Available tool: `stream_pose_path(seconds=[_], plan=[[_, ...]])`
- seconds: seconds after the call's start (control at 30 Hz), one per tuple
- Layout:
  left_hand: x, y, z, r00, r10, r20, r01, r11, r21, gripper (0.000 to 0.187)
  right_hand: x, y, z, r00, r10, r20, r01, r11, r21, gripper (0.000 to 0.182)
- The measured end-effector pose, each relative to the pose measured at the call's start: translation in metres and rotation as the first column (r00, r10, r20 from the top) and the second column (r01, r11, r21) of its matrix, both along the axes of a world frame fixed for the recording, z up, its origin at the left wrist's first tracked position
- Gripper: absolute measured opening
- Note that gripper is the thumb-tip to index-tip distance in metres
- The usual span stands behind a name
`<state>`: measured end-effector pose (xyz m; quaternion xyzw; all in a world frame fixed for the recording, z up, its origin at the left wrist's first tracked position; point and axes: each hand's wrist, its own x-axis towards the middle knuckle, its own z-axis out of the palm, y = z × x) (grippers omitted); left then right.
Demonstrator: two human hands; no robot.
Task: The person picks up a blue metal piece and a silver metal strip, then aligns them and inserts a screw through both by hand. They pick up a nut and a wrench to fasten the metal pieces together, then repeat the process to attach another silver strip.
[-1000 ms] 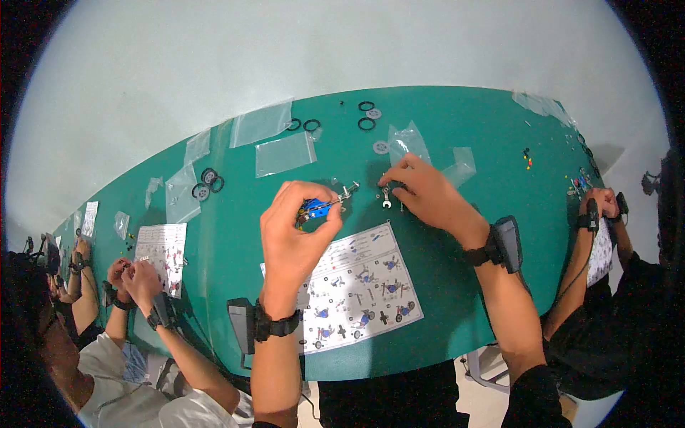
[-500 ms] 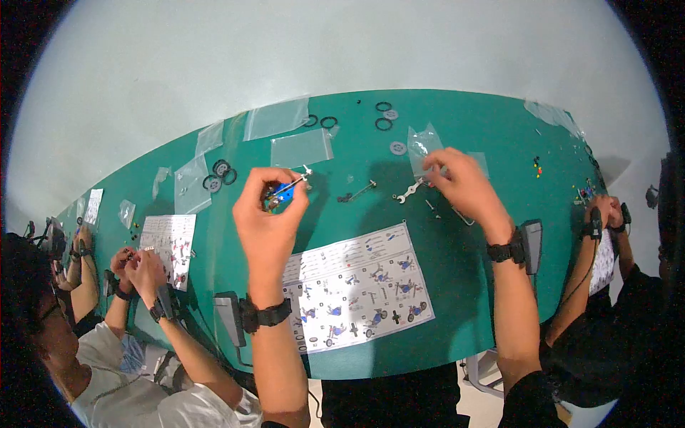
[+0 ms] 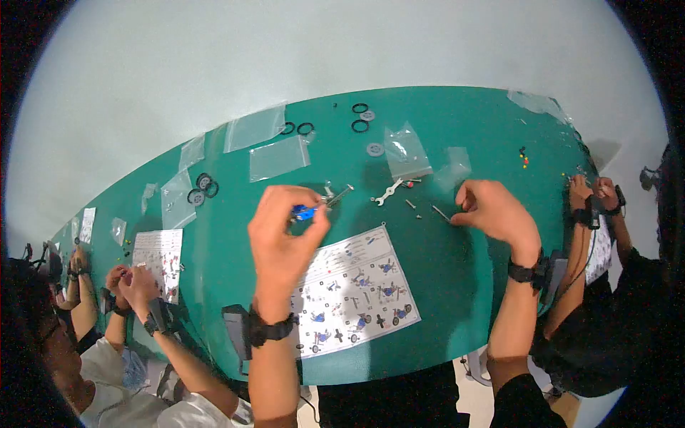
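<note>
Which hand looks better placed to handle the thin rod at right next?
Right hand, probably: its fingertips are right at the thin rod, while the left hand is farther off and holds the blue piece.

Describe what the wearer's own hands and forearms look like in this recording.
Both the left hand and right hand are ungloved. Each wrist has a black strap, left and right, with a dark, boxy device beside it, left and right. A black sleeve shows on the right arm. No markings are legible.
</note>
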<state>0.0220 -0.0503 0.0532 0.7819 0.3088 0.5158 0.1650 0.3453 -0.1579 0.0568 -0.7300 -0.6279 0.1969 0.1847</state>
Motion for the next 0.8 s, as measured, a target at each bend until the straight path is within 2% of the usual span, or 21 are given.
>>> stream_pose_path(seconds=[0.07, 0.17, 0.2, 0.3, 0.47, 0.6, 0.7, 0.8], plan=[[0.009, -0.007, 0.006, 0.998, -0.051, -0.027, 0.054, 0.991, 0.122, 0.024, -0.019, 0.001, 0.003, 0.998, -0.027, 0.059, 0.032, 0.997, -0.075, 0.022], [0.020, -0.017, 0.007, 0.993, -0.113, -0.009, 0.113, 0.974, 0.195, 0.027, -0.030, -0.002, -0.016, 0.978, 0.001, 0.207, -0.010, 0.999, 0.039, 0.013], [0.022, -0.022, 0.009, 0.989, -0.145, 0.004, 0.142, 0.976, 0.163, 0.030, -0.036, -0.006, -0.021, 0.952, -0.025, 0.306, -0.026, 0.987, 0.161, 0.007], [0.029, -0.028, 0.007, 0.974, -0.212, 0.080, 0.206, 0.976, 0.073, 0.028, -0.053, -0.008, -0.018, 0.925, -0.097, 0.367, 0.025, 0.980, 0.195, 0.016], [0.031, -0.034, 0.000, 0.937, -0.259, 0.234, 0.299, 0.942, -0.154, 0.028, -0.063, 0.002, -0.020, 0.930, -0.117, 0.348, 0.069, 0.987, 0.147, 0.019], [0.031, -0.039, 0.005, 0.899, -0.227, 0.375, 0.376, 0.838, -0.394, 0.026, -0.072, 0.013, -0.025, 0.925, -0.108, 0.365, 0.037, 0.980, 0.197, 0.017], [0.029, -0.030, -0.003, 0.858, -0.232, 0.458, 0.445, 0.782, -0.436, 0.023, -0.063, 0.018, -0.031, 0.957, -0.057, 0.286, -0.020, 0.965, 0.260, 0.011], [0.029, -0.025, -0.008, 0.851, -0.209, 0.481, 0.447, 0.770, -0.456, 0.022, -0.064, 0.003, -0.016, 0.939, -0.016, 0.342, -0.075, 0.965, 0.251, 0.007]])
